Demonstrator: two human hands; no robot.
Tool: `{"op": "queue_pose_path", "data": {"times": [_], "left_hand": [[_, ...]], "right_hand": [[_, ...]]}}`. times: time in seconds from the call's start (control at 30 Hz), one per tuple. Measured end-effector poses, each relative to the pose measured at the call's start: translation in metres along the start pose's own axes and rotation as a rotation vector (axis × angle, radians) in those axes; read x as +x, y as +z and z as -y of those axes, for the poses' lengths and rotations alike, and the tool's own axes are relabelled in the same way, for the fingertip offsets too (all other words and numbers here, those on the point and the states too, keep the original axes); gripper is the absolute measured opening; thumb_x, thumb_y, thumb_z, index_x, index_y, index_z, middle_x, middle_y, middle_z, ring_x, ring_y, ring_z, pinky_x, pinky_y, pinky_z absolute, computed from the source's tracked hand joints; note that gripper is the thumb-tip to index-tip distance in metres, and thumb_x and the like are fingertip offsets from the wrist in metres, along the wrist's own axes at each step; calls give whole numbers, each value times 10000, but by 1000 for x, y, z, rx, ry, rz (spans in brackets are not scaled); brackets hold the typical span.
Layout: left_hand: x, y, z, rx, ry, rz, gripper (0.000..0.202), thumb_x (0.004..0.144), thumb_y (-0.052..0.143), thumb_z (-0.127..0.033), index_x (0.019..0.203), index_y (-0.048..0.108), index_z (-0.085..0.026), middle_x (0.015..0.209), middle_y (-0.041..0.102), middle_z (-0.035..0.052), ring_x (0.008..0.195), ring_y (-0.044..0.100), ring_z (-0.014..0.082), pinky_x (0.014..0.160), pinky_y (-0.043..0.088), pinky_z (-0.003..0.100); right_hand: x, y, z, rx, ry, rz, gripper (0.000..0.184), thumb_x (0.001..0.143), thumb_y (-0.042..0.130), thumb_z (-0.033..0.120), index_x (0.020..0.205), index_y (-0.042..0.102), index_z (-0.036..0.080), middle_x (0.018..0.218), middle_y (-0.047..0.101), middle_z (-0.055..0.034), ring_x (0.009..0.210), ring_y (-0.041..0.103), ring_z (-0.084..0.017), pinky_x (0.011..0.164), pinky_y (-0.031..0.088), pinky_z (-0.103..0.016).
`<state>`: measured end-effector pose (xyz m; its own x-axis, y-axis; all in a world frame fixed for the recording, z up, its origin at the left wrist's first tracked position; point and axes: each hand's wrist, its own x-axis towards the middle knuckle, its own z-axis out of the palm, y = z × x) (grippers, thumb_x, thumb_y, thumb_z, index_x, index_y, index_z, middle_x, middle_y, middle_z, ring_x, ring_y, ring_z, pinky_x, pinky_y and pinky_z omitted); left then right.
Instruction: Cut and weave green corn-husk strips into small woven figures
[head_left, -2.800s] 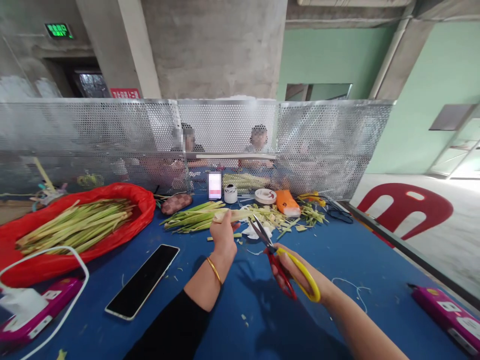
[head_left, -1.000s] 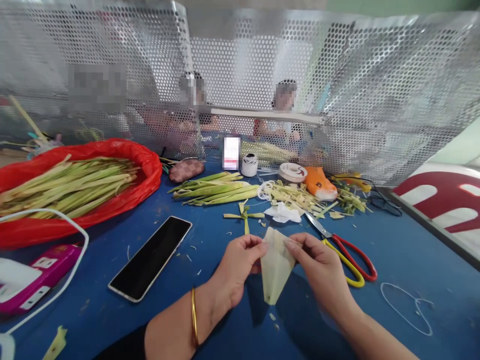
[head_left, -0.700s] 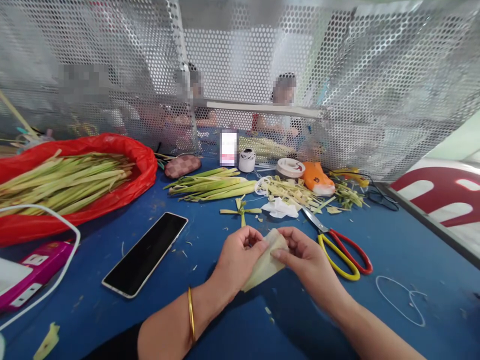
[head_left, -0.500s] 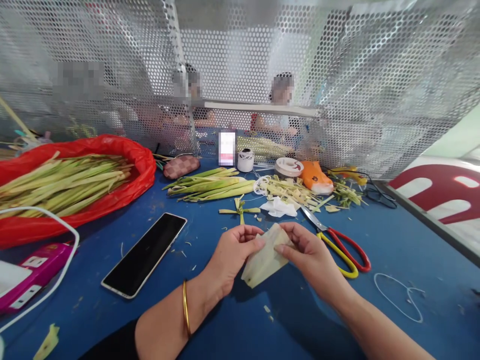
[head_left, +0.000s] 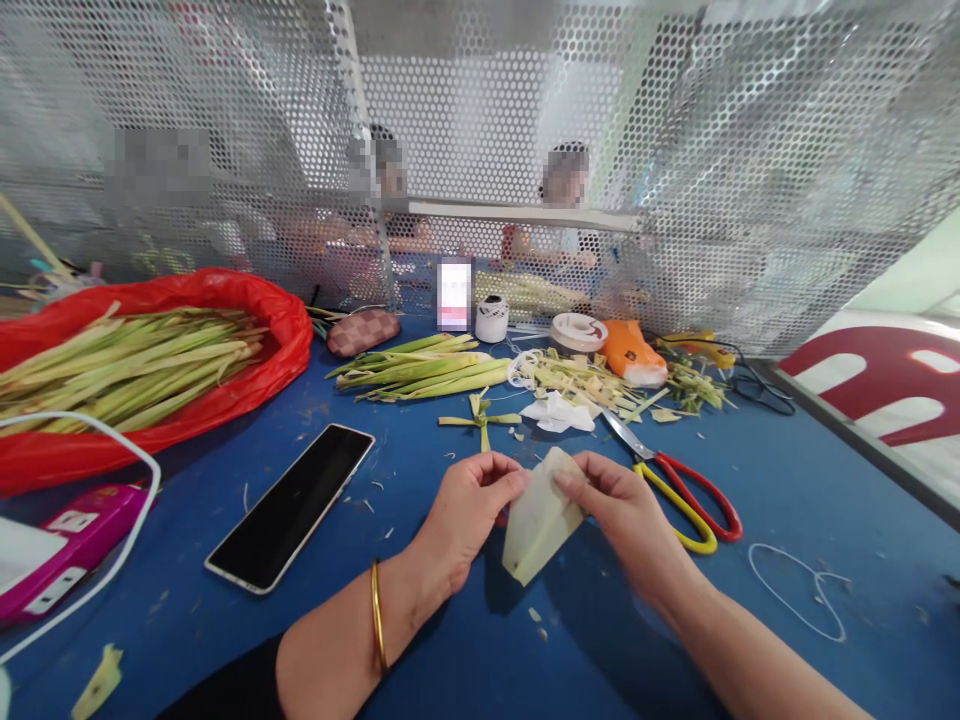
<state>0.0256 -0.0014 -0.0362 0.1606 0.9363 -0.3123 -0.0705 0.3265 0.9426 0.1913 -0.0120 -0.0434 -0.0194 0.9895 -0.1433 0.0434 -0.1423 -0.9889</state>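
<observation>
A broad, pale green piece of leaf (head_left: 541, 520) is held up above the blue table, its lower corner hanging down. My left hand (head_left: 478, 510) pinches its left edge between thumb and fingers. On the upper right edge, my right hand (head_left: 611, 500) grips it the same way, thumb on the near face. Some fingertips are hidden behind the leaf. Just beyond the hands lies a small cross-shaped bundle of leaf strips (head_left: 481, 420). Scissors (head_left: 701, 498) with one red and one yellow handle rest to the right of my right hand.
At left are a red bag (head_left: 289, 335) of long leaves, a phone (head_left: 292, 508) and a magenta power strip (head_left: 97, 525). Leaf strips (head_left: 427, 370), white tissue (head_left: 559, 412), a tape roll (head_left: 579, 332) and an orange packet (head_left: 632, 350) lie near the perforated screen (head_left: 465, 120). White string (head_left: 806, 580) lies right.
The leaf has turned between my hands, so its lower corner has swung right and it stands steeper. Both hands still pinch it, nearly in the same place.
</observation>
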Motion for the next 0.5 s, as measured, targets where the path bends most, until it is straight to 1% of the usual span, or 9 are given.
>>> {"op": "queue_pose_path", "data": {"times": [0.1, 0.2, 0.33, 0.4, 0.43, 0.5], "left_hand": [[1, -1, 2, 10, 18, -38, 183, 665, 697, -321, 676, 631, -151, 618, 566, -16, 582, 470, 88, 562, 375, 211], [4, -2, 3, -18, 26, -95, 173, 644, 700, -306, 636, 616, -154, 574, 550, -21, 550, 459, 82, 543, 361, 207], [8, -5, 3, -59, 9, -192, 205, 632, 708, -330, 628, 586, -165, 548, 538, -30, 521, 461, 79, 510, 350, 198], [10, -6, 4, -65, 11, -241, 222, 634, 710, -354, 651, 595, -165, 538, 526, -40, 498, 449, 73, 496, 344, 194], [11, -7, 4, -70, 15, -269, 227, 638, 707, -364, 665, 601, -165, 535, 519, -44, 489, 441, 70, 488, 339, 192], [13, -9, 6, -78, 21, -328, 228, 648, 694, -373, 684, 605, -166, 530, 504, -53, 477, 425, 64, 476, 327, 187]], "right_hand": [[0, 0, 1, 19, -17, -25, 360, 701, 729, 496, 666, 595, 164, 588, 551, 18, 558, 442, -114, 543, 350, -242], [0, -2, 2, 10, -41, -70, 349, 699, 732, 481, 647, 591, 167, 560, 522, 30, 542, 423, -107, 529, 333, -233], [5, -12, 3, 14, -92, -150, 305, 708, 736, 446, 666, 619, 167, 568, 552, 22, 541, 447, -109, 522, 347, -229], [9, -20, 4, 56, -132, -219, 279, 690, 759, 417, 680, 639, 165, 584, 572, 19, 547, 466, -108, 519, 365, -222], [10, -24, 6, 96, -159, -276, 270, 675, 773, 403, 688, 649, 164, 597, 581, 19, 552, 474, -105, 519, 376, -215], [14, -33, 11, 199, -230, -430, 259, 646, 796, 378, 717, 666, 166, 635, 600, 24, 568, 493, -97, 525, 398, -198]]}}
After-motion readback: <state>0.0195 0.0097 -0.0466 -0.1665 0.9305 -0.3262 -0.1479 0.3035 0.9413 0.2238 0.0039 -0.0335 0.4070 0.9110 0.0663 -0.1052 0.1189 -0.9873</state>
